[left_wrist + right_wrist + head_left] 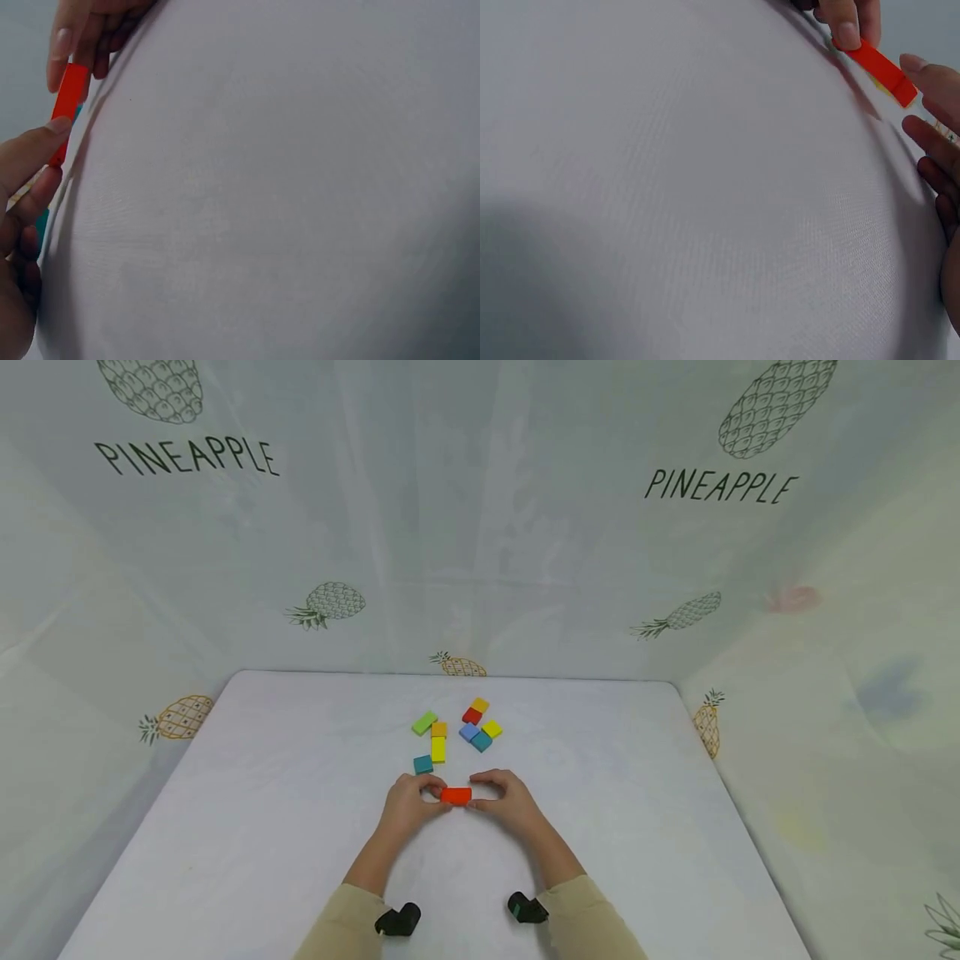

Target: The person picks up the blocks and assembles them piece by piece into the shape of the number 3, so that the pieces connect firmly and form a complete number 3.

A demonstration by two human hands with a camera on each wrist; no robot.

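In the head view, the red block [455,796] was between the left hand [408,802] and the right hand [513,802]; whether it touched the table [637,827] could not be told. The left hand pinched one end. The right hand stood about the other end, thumb and fingers parted. The block's long axis ran crosswise, an end pointing at each hand. A teal block [423,764] lay just beyond the left fingers; a yellow block [438,750] lay farther beyond. In the left wrist view, the left thumb was laid on the block's face with a finger beneath its near end, and the long axis pointed from that hand toward the right one. In the right wrist view, the near end sat by the spread right thumb and forefinger; light thumb contact could not be ruled out. The block was judged light, stiff and hardly fragile, its smooth faces perhaps a little slippery. The soundest hold was judged to be a pinch across the narrow width, close to either end.
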